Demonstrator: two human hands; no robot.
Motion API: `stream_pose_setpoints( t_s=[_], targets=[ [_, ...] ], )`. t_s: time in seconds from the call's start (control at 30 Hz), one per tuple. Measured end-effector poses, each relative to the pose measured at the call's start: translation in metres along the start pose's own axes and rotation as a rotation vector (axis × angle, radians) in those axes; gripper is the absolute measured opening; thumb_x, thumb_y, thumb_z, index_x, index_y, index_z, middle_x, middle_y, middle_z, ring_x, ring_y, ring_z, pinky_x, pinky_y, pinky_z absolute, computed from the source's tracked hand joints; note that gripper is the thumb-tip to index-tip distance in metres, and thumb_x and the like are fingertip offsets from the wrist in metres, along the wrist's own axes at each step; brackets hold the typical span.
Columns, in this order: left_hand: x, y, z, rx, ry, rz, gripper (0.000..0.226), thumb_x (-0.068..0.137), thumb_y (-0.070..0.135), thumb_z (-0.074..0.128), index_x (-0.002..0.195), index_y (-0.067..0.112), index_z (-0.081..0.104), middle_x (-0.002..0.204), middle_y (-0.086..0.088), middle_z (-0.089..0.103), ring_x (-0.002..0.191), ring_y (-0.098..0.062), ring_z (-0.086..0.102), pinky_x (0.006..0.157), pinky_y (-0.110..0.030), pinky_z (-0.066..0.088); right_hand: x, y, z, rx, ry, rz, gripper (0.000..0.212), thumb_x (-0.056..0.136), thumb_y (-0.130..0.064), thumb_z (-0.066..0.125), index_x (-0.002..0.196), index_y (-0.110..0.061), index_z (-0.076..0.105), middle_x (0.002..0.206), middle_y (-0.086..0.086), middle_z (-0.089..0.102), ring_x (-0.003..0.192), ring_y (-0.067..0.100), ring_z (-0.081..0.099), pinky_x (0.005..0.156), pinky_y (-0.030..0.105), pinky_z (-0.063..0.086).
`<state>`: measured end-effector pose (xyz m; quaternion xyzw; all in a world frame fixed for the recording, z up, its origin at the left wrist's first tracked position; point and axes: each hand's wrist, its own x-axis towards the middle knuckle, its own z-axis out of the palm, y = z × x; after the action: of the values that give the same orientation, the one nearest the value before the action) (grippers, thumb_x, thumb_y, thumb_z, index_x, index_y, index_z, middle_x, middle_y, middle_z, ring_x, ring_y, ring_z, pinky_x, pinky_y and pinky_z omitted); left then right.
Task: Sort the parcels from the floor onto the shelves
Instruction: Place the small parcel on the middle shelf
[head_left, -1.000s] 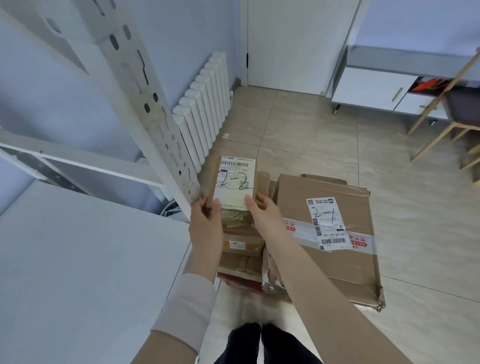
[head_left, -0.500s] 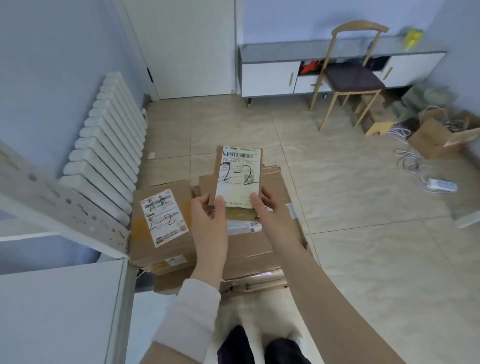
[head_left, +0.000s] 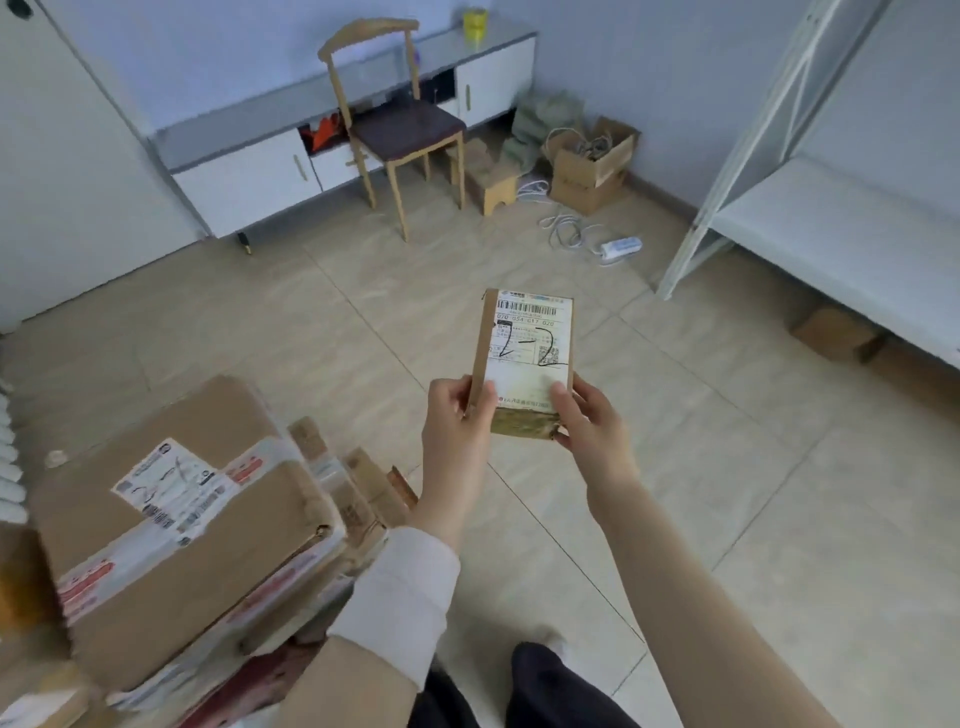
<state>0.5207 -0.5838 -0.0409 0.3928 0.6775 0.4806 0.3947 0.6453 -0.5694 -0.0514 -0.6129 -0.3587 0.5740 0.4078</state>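
I reach both forearms forward, side by side. My left hand (head_left: 453, 415) pinches the near left corner of the small parcel (head_left: 530, 353), thumb on its face. My right hand (head_left: 592, 422) grips the near right corner the same way.

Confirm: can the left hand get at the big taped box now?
Likely not yet: the left hand, with the right hand, grips the small parcel marked 2-2. The big taped box sits near, path clear.
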Motion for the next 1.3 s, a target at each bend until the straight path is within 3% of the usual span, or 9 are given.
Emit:
stream_pose_setpoints(
  t_s=[0.13,0.27,0.43,0.53,0.7,0.8,0.9,1.07,1.3],
  targets=[
    [-0.006,0.006,0.09,-0.021,-0.228,0.005,0.024,0.09,0.026,0.059,0.106,0.01,0.052,0.103,0.003,0.065,0.099,-0.01,0.062,0.075,-0.012,0.045,0.009,0.003,-0.09,0.048,0.182,0.019,0.052,0.089,-0.039,0.057,0.137,-0.022,0.047,0.125,-0.002,0.061,0.11,0.012,0.06,0.102,0.039,0.045],
    [-0.02,0.02,0.161,-0.024,-0.446,-0.007,0.027,0.092,0.026,0.056,0.118,0.023,0.052,0.106,0.011,0.064,0.102,-0.004,0.061,0.084,-0.015,0.044,0.01,0.005,-0.158,0.111,0.343,0.037,0.049,0.091,-0.038,0.055,0.137,-0.023,0.046,0.128,-0.004,0.059,0.111,0.009,0.058,0.101,0.032,0.043],
    [-0.019,0.034,0.23,0.076,-0.667,0.029,0.015,0.095,0.03,0.049,0.101,0.039,0.059,0.091,0.025,0.063,0.092,0.005,0.059,0.086,-0.019,0.045,0.024,0.006,-0.213,0.153,0.516,0.062,0.048,0.09,-0.045,0.051,0.136,-0.031,0.048,0.127,-0.006,0.06,0.116,0.01,0.056,0.106,0.038,0.041],
    [-0.003,0.048,0.267,0.077,-0.746,0.076,0.027,0.096,0.03,0.048,0.12,0.027,0.059,0.1,0.02,0.063,0.102,-0.004,0.059,0.092,-0.024,0.045,0.045,-0.004,-0.237,0.185,0.599,0.058,0.049,0.091,-0.049,0.047,0.136,-0.033,0.047,0.126,-0.008,0.06,0.118,0.01,0.055,0.106,0.039,0.041],
    [0.039,0.081,0.321,0.047,-0.842,0.13,0.031,0.096,0.03,0.047,0.125,0.023,0.057,0.104,0.017,0.062,0.102,-0.004,0.058,0.088,-0.018,0.044,0.094,-0.036,-0.264,0.219,0.714,0.02,0.052,0.093,-0.054,0.038,0.137,-0.027,0.047,0.137,-0.007,0.053,0.126,0.012,0.049,0.109,0.04,0.038],
    [0.062,0.101,0.351,0.046,-0.911,0.154,0.017,0.097,0.029,0.047,0.102,0.041,0.058,0.091,0.029,0.06,0.09,0.011,0.057,0.082,-0.013,0.043,0.121,-0.055,-0.28,0.221,0.769,-0.017,0.053,0.093,-0.055,0.035,0.138,-0.028,0.047,0.141,-0.007,0.05,0.13,0.011,0.045,0.11,0.04,0.036],
    [0.08,0.121,0.383,0.038,-0.965,0.182,0.024,0.097,0.029,0.046,0.089,0.051,0.051,0.091,0.029,0.061,0.088,0.013,0.056,0.079,-0.01,0.044,0.148,-0.075,-0.3,0.208,0.818,-0.051,0.056,0.091,-0.059,0.034,0.137,-0.029,0.047,0.141,-0.009,0.049,0.131,0.01,0.044,0.11,0.04,0.037],
    [0.1,0.153,0.448,-0.029,-1.007,0.238,0.025,0.097,0.03,0.047,0.12,0.03,0.057,0.111,0.014,0.062,0.103,-0.001,0.058,0.086,-0.014,0.043,0.183,-0.11,-0.345,0.201,0.893,-0.128,0.05,0.095,-0.053,0.032,0.136,-0.03,0.048,0.14,-0.01,0.05,0.129,0.009,0.045,0.109,0.039,0.038],
    [0.104,0.224,0.557,-0.116,-1.052,0.333,0.025,0.097,0.03,0.047,0.12,0.029,0.057,0.104,0.026,0.061,0.1,0.01,0.055,0.089,-0.015,0.042,0.218,-0.174,-0.442,0.202,0.981,-0.294,0.038,0.098,-0.045,0.032,0.13,-0.039,0.052,0.127,-0.01,0.057,0.123,0.009,0.05,0.108,0.039,0.038]
  ],
)
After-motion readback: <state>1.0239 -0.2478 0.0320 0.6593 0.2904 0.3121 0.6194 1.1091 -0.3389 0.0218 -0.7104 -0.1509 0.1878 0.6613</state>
